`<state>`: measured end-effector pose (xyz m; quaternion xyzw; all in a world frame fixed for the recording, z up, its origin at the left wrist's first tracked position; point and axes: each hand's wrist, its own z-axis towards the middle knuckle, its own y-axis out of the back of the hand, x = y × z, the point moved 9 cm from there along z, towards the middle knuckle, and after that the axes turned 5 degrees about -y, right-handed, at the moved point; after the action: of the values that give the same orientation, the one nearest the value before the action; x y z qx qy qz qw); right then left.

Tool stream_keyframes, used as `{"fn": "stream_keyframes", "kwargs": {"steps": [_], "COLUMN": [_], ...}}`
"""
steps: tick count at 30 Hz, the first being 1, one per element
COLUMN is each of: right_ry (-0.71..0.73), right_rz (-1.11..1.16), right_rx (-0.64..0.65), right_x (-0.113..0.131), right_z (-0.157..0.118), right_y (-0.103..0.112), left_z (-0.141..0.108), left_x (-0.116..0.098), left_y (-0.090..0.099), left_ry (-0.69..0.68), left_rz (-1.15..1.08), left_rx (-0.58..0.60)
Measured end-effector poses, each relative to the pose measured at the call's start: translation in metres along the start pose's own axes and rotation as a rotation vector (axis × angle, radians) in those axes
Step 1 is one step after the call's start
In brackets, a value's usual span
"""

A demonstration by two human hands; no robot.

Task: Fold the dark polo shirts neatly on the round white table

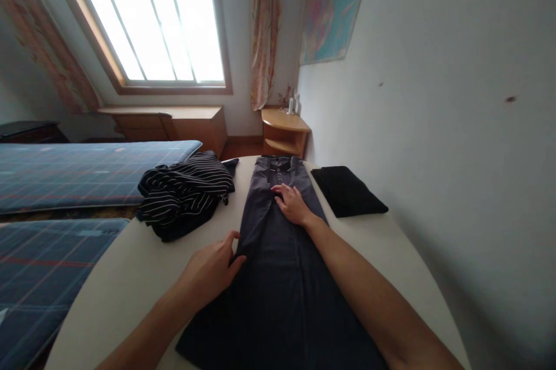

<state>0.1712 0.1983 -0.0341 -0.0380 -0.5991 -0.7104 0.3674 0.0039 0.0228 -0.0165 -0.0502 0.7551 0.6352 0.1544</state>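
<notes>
A dark blue-grey garment [278, 283] with a buttoned waistband at its far end lies lengthwise on a pale round table [130, 283]. My right hand [292, 203] rests on the garment just below the buttons, its fingers spread. At the garment's left edge is my left hand [217, 266], thumb and forefinger apart, with the fingertips at the cloth. A crumpled black garment with white stripes [186, 190] sits on the left part of the table. On the right lies a folded black cloth [348, 191].
Two mattresses with blue plaid covers [95, 173] stand left of the table. Beyond it are a wooden desk [195, 124] beneath the window and a corner shelf [284, 121]. A white wall [443, 127] runs along the right.
</notes>
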Motion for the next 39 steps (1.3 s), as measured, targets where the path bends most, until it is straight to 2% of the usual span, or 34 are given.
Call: {"fn": "stream_keyframes", "kwargs": {"steps": [6,9,13,17,22,27,32,39], "right_ry": [0.054,0.052,0.031,-0.017,-0.054,-0.041,0.027,0.131], "right_rz": [0.037,0.096,0.187,0.183,0.12,0.146,0.142,0.14], "right_rx": [0.056,0.037,0.032,-0.018,-0.072,-0.086,-0.069,-0.064], "right_x": [-0.005,-0.008,-0.012,-0.014,-0.016,-0.015,-0.005,0.006], "right_z": [0.002,0.003,0.004,0.006,0.009,0.007,0.004,-0.001], "right_y": [-0.005,-0.001,0.003,0.004,0.004,0.008,0.011,0.011], "left_z": [-0.012,-0.018,-0.025,-0.027,-0.027,-0.026,-0.027,-0.026], "left_x": [-0.001,0.003,0.006,0.005,-0.003,-0.006,-0.013,-0.017], "left_y": [-0.005,-0.002,-0.004,-0.005,-0.003,0.003,0.008,0.009], "left_ry": [-0.05,-0.057,-0.068,-0.097,-0.143,-0.097,-0.101,-0.104], "left_rz": [-0.035,-0.029,-0.003,-0.029,-0.036,0.037,0.031,-0.046], "left_rx": [0.106,0.12,0.202,0.239,0.24,0.251,0.232,0.139]}}
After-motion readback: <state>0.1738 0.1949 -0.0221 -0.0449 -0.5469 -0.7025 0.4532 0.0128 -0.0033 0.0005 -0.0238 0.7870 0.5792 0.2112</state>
